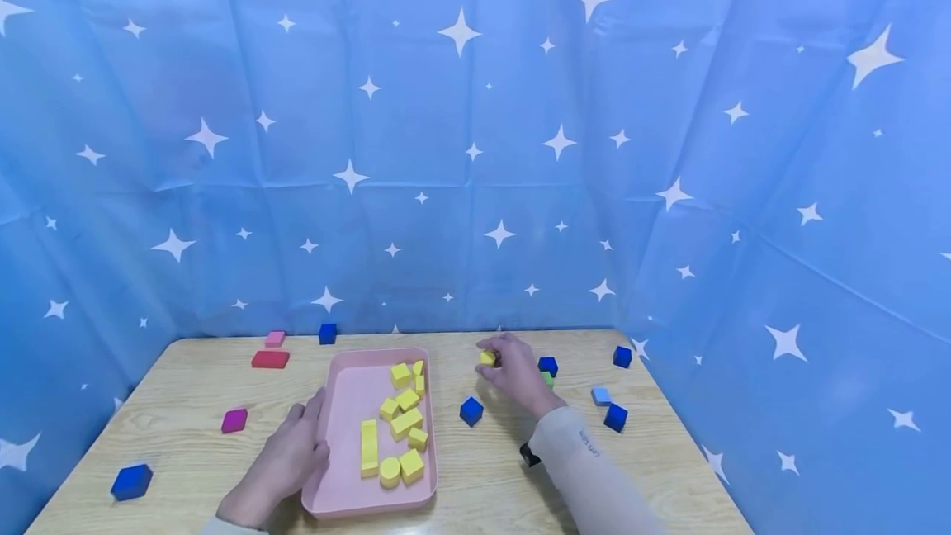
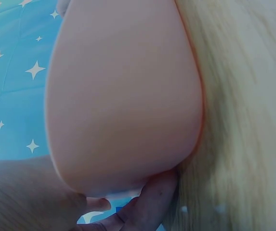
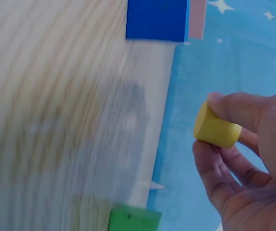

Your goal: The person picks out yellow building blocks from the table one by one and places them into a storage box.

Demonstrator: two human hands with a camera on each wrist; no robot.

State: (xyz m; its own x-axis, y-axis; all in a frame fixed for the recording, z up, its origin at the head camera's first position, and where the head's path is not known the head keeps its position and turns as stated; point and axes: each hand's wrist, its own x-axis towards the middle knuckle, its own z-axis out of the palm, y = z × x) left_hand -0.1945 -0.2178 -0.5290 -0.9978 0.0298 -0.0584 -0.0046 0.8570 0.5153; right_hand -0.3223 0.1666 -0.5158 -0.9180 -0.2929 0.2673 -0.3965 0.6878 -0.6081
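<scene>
My right hand [image 1: 516, 374] pinches a yellow cylinder block [image 3: 217, 127] between thumb and fingertips, held above the far part of the table right of the tray. My left hand [image 1: 286, 452] holds the left side of a pink tray [image 1: 340, 411], thumb at the rim and fingers along the outer wall. In the left wrist view the tray's outer wall fills the middle, with fingers at its lower edge. Several yellow blocks [image 1: 406, 423] of different shapes lie along the right half of the tray.
Left of the tray lie a red block [image 1: 270, 360], a pink block [image 1: 275, 338], a magenta block [image 1: 234, 420] and blue cubes [image 1: 131, 482]. To the right are several blue cubes [image 1: 471, 411], a light blue block [image 1: 601, 396] and a green block [image 3: 135, 219]. A starry curtain [image 1: 461, 188] surrounds the table.
</scene>
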